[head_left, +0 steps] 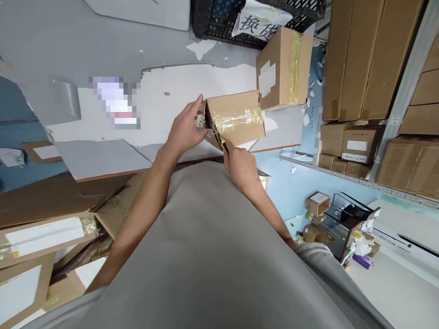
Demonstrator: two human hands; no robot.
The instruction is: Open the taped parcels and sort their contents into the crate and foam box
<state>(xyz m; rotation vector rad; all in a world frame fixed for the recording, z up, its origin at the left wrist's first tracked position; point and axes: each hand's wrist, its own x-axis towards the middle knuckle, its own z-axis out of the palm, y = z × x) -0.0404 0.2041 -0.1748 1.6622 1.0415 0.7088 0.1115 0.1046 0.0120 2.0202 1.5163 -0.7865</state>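
Observation:
A small taped cardboard box (236, 119) lies on the worktable in front of me, with clear tape running along its upper face. My left hand (187, 125) grips the box's left end, thumb and fingers against the edge. My right hand (240, 167) is closed around a yellow and black utility knife (224, 145). The knife's tip is at the box's lower left edge, where the cardboard looks cut or parted. What lies inside the box is hidden.
A bigger taped carton (283, 68) stands right of the box, below a black plastic crate (222, 23) with a handwritten paper sign (260, 20). A blurred phone-like item (115, 103) lies left on the table (178, 82). Cartons (356, 59) fill the right shelving; more cartons (44, 237) sit lower left.

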